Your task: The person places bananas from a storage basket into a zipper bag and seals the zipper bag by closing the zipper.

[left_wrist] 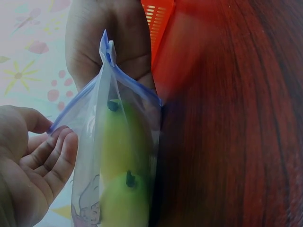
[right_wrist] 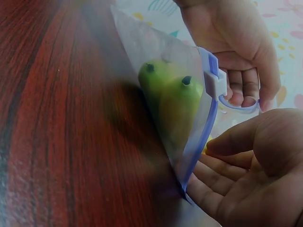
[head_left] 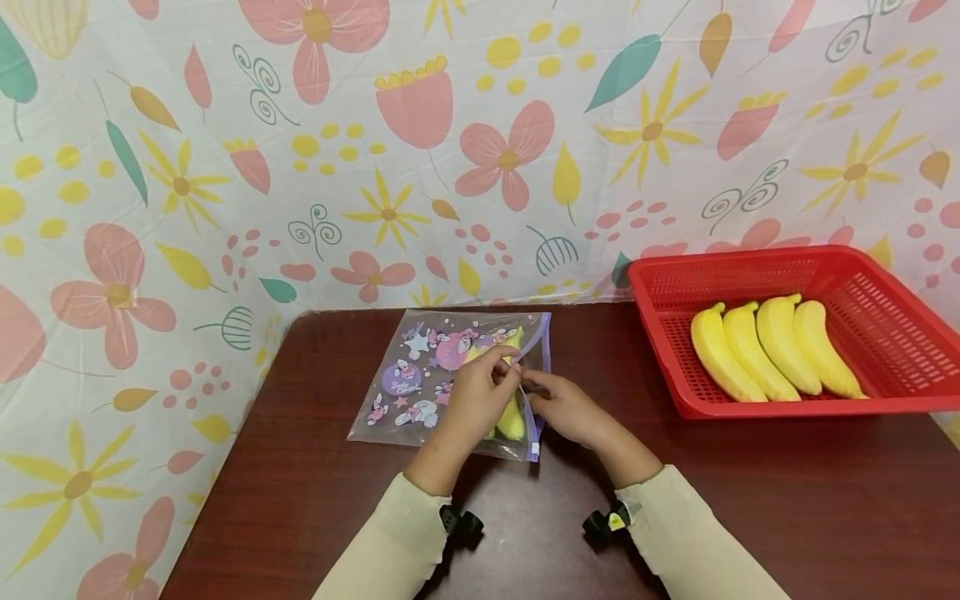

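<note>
A clear zip bag [head_left: 408, 379] with purple and pink cartoon prints lies on the table, its purple-edged mouth to the right. Yellow bananas [head_left: 512, 421] are inside; their greenish ends with dark tips show through the plastic. My left hand [head_left: 480, 392] pinches the upper lip of the mouth between thumb and fingers, lifting it. At the mouth is my right hand [head_left: 572, 410]; its thumb and fingertips close on a small yellow end, seemingly of a banana, partly hidden by the bag. The white slider [right_wrist: 216, 84] sits at the near end of the zip.
A red plastic basket [head_left: 787, 408] stands at the right on the dark wooden table [head_left: 300, 500], with several bananas [head_left: 780, 350] side by side in it. Behind and to the left hangs a flower-patterned cloth [head_left: 465, 208].
</note>
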`<action>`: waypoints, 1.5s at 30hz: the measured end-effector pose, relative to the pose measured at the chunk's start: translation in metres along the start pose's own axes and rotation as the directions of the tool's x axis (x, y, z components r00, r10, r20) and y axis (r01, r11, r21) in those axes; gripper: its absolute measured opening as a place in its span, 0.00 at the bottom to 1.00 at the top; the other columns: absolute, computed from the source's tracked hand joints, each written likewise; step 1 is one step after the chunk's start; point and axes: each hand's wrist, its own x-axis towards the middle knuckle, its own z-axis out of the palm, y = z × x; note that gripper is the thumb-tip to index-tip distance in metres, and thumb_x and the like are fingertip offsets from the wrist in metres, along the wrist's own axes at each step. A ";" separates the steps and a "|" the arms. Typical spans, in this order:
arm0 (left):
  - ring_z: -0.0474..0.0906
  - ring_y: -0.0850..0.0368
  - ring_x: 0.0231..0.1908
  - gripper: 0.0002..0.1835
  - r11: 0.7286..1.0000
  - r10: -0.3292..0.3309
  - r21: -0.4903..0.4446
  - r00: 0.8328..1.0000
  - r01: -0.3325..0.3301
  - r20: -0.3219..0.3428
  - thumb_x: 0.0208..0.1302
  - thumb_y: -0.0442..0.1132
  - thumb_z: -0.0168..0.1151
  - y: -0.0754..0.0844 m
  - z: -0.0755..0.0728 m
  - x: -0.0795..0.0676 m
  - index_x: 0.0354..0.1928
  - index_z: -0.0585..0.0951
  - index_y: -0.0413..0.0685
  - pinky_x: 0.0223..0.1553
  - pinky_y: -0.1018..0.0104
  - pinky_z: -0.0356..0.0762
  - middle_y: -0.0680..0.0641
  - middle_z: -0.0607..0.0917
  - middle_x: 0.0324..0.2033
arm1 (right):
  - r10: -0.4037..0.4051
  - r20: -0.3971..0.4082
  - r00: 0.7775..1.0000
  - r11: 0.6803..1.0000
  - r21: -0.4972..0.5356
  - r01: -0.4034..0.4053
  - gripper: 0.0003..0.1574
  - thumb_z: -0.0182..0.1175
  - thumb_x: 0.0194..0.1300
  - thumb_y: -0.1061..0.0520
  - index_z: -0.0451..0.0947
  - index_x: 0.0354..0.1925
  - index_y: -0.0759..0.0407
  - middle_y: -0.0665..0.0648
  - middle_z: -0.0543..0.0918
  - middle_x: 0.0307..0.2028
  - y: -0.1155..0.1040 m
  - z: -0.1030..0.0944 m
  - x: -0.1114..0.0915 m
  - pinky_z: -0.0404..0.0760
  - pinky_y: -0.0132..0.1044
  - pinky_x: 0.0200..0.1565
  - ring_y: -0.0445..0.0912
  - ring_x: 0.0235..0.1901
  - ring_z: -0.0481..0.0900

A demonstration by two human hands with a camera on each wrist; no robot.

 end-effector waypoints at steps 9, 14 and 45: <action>0.79 0.65 0.29 0.15 1.000 0.008 0.010 1.000 -0.008 -0.002 0.71 0.41 0.58 -0.001 0.000 0.000 0.56 0.83 0.49 0.31 0.73 0.78 0.53 0.86 0.30 | -0.015 0.030 0.999 0.999 -0.028 0.016 0.29 0.46 0.71 0.67 0.69 0.69 0.68 0.68 0.75 0.67 -0.002 0.001 -0.002 0.69 0.58 0.68 0.60 0.69 0.69; 0.79 0.66 0.28 0.15 1.000 0.017 0.014 1.000 -0.017 -0.006 0.71 0.41 0.58 -0.001 0.000 0.000 0.56 0.83 0.49 0.31 0.72 0.79 0.53 0.86 0.30 | -0.030 0.031 0.999 0.999 -0.036 0.031 0.31 0.44 0.69 0.69 0.70 0.69 0.66 0.67 0.75 0.67 -0.002 0.001 -0.003 0.68 0.58 0.69 0.60 0.69 0.69; 0.73 0.65 0.22 0.11 1.000 -0.019 0.022 0.992 0.022 -0.124 0.66 0.39 0.58 -0.005 -0.006 0.001 0.47 0.83 0.47 0.25 0.71 0.74 0.52 0.85 0.25 | 0.012 0.103 0.995 0.999 -0.036 -0.008 0.35 0.44 0.71 0.68 0.63 0.75 0.58 0.65 0.66 0.74 -0.004 0.004 -0.003 0.63 0.60 0.72 0.60 0.75 0.60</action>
